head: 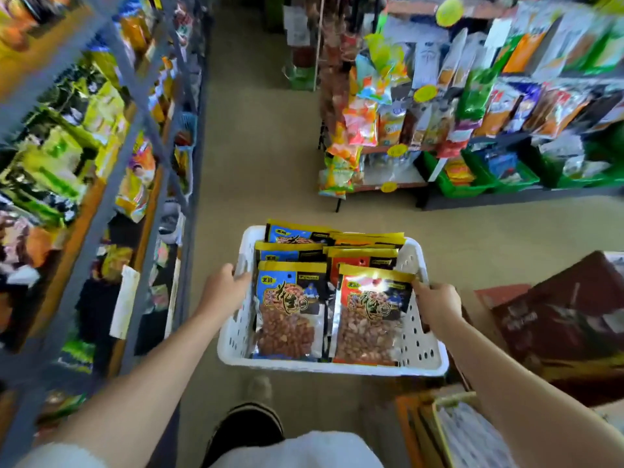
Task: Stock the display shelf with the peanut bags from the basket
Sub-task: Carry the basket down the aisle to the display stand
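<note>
Carrying the white basket (332, 364) level, left hand (223, 287) and right hand (439, 304) curled round opposite rims, keeps peanut bags (371, 315) from sliding.

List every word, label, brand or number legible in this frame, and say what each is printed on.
"Peanut": top strip of the blue peanut bag nearest the camera in the white basket.
"Peanut": top strip of the red peanut bag beside it, fainter.
Large brush-style characters on both bags: too stylised and blurred to read.
Yellow price tags and shelf packets: blurred, unreadable.
</note>
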{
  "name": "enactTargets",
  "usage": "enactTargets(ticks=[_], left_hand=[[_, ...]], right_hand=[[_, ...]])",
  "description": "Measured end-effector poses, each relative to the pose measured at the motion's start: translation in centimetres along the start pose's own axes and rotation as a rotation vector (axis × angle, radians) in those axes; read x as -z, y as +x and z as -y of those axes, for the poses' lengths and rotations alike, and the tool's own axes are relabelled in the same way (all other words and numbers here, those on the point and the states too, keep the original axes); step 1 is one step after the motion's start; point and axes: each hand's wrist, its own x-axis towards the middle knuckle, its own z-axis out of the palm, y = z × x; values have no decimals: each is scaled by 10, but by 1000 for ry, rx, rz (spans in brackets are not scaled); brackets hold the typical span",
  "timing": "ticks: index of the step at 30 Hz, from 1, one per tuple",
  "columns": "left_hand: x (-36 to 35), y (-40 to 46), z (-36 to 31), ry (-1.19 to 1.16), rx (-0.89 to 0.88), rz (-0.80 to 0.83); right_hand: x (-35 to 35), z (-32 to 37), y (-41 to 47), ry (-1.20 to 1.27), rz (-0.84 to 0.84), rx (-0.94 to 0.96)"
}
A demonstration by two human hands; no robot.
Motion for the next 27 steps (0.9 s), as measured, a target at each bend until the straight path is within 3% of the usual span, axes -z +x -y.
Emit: enactTargets(ticks=[6,11,17,27], left_hand=[[-18,174,-95,72,-66,105],[-49,279,-195,173,-134,227],[-143,368,-322,271,-241,378],[-331,456,-541,334,-394,590]], right_hand=[[-38,75,131,31,-89,-83],[-28,112,218,71,-176,-207],[24,117,325,98,-319,-334],[155,103,516,219,-379,-462]])
